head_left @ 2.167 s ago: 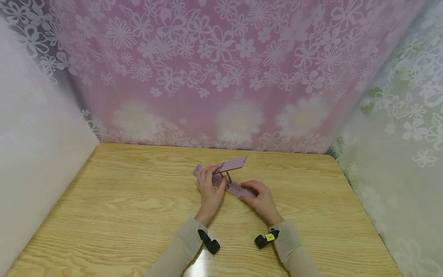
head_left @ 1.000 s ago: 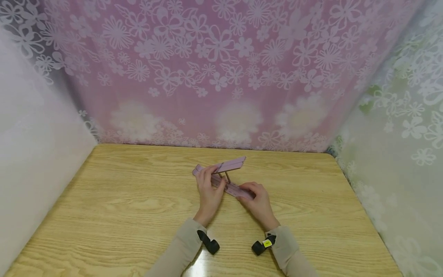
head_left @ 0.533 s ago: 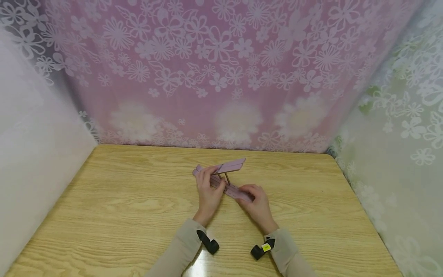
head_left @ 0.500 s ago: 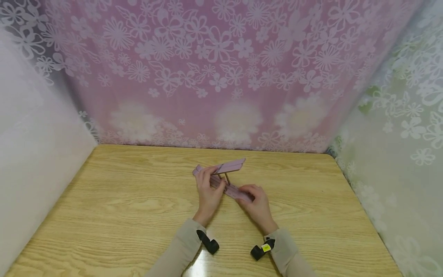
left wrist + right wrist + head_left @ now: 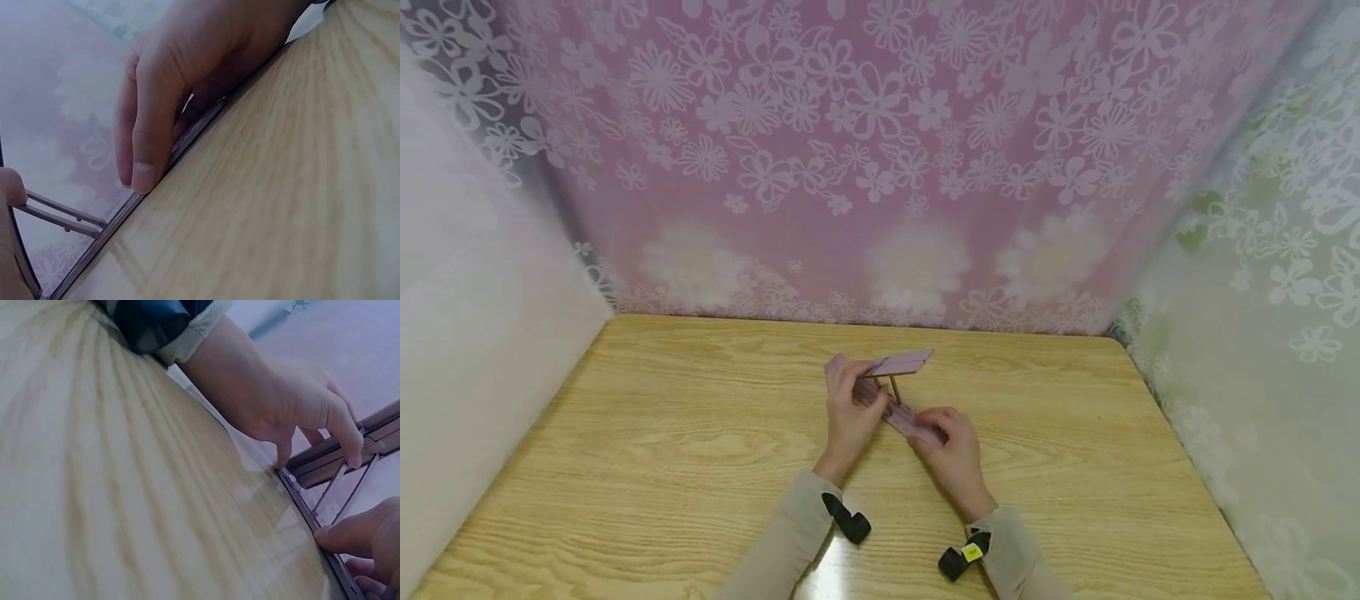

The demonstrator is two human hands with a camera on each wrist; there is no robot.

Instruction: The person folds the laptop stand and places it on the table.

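Note:
A pink folding stand (image 5: 901, 364) is propped partly unfolded on the wooden table. Its slanted upper panel meets a long base (image 5: 901, 419) through thin struts (image 5: 894, 390). My left hand (image 5: 852, 421) grips the stand, fingers over the upper panel and thumb down by the struts. At the base's near right end, my right hand (image 5: 958, 458) pinches the two edges between thumb and fingers. From the left wrist, the right hand (image 5: 181, 69) shows with its fingers along the base rail (image 5: 119, 215). In the right wrist view, the left hand (image 5: 287, 403) reaches over the panel.
The wood-grain table (image 5: 700, 467) spreads around the hands. A pink flowered curtain (image 5: 850, 167) hangs behind it, with pale sheets at the left (image 5: 490, 292) and right (image 5: 1247, 358). A black camera (image 5: 850, 523) sits on each wrist.
The right hand has drawn slightly left and toward the near edge, swinging the base's right end nearer. The raised panel sits a little lower. Both hands keep hold of the stand.

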